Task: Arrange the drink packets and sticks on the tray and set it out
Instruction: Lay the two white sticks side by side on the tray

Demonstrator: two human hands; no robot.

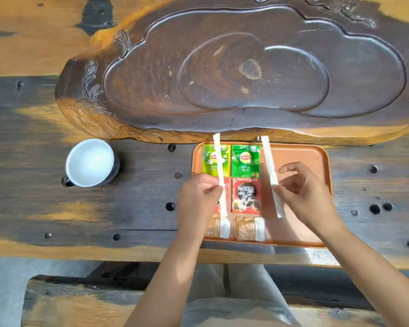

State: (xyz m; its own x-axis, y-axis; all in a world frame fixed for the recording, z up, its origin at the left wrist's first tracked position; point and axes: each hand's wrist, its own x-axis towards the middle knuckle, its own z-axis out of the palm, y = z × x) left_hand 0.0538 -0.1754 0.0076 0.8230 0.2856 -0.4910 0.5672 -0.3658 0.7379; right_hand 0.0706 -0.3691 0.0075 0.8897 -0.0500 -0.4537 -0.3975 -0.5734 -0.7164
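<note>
Basically six packets [245, 161] sat lined up on the tray [302, 152]; each hand [200, 197] [305, 192] pinched a white stick [220, 166] [270, 166] between its fingers, neither placed yet.

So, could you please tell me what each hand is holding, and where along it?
Left hand pinches a white stick near its middle; right hand pinches another white stick just below its middle.

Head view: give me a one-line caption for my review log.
Left hand and right hand each hold a white stick above six drink packets on an orange tray.
</note>
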